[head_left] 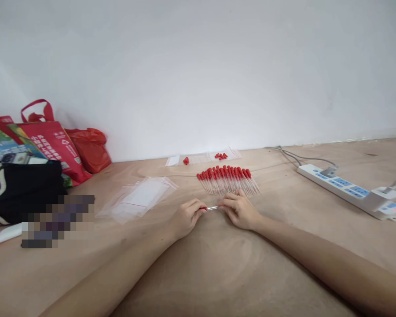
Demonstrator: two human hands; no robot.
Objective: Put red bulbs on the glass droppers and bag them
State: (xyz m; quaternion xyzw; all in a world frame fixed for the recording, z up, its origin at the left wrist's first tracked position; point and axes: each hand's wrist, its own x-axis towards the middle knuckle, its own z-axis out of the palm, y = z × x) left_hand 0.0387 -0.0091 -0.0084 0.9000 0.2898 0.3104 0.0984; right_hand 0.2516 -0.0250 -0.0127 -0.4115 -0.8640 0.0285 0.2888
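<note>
Both hands meet at the middle of the wooden table around a thin clear tube [212, 208] that lies level between them. My left hand [188, 215] pinches its red end. The fingers of my right hand [239, 210] are closed on the clear end. Just beyond my right hand, a row of clear droppers with red bulbs [222, 176] lies side by side, bulbs toward the wall. Farther back, loose red bulbs [221, 156] and one small red cluster [186, 161] rest on clear plastic bags with thin clear tubes [199, 158].
Flat clear zip bags [141, 197] overlap left of my hands. A white power strip [350, 189] with grey cables is at the right. Red bags [54, 147] and a black bag [26, 189] stand at the left, near a pixelated item [59, 222].
</note>
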